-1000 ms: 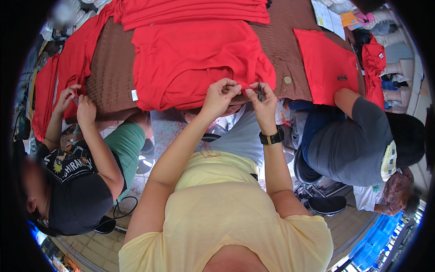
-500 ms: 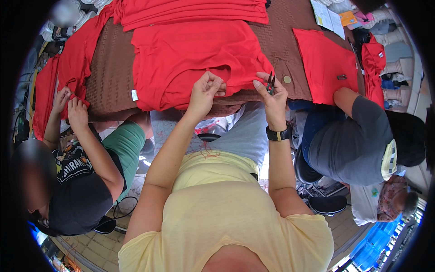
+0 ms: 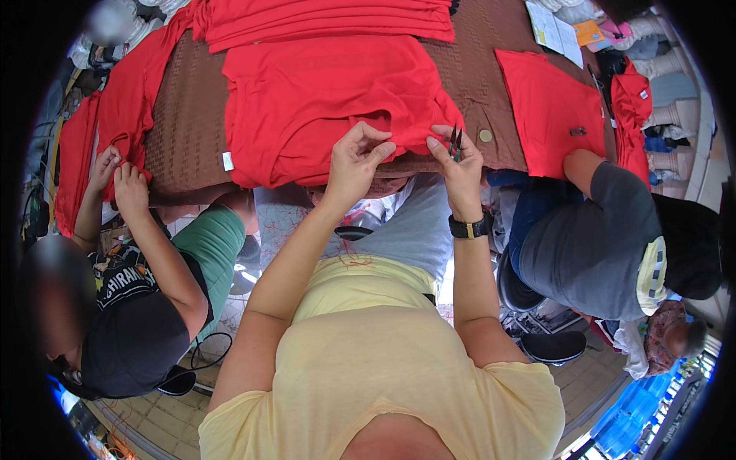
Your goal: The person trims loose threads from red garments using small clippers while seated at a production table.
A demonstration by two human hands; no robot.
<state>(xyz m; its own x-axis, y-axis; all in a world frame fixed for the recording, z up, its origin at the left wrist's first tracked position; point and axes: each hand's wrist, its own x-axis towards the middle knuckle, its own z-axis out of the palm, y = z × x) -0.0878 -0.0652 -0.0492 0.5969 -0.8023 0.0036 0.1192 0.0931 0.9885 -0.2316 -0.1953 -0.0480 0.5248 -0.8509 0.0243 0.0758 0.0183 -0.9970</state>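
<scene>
A red shirt (image 3: 330, 92) lies folded in front of me, its neck opening toward me and a white label at its left corner. My left hand (image 3: 357, 162) is closed at the opening, thumb and forefinger pinching the cloth's edge. A pair of dark thread snips (image 3: 455, 142) sits in my right hand (image 3: 462, 175), blades pointing away from me. The thumb and forefinger of that hand also pinch the shirt's right edge, so a short stretch of red cloth lies between my two hands.
A brown cloth (image 3: 180, 130) covers the table. Beyond the shirt lies a stack of red garments (image 3: 330, 21). A coin-like disc (image 3: 485, 136) rests right of my hand. Co-workers sit on both sides, the left one's hands (image 3: 123, 176) on red cloth; another red piece (image 3: 548, 107) lies right.
My left hand has shifted slightly right along the shirt's edge, its thumb and forefinger now reaching toward my right hand. The right hand and the snips have moved slightly left.
</scene>
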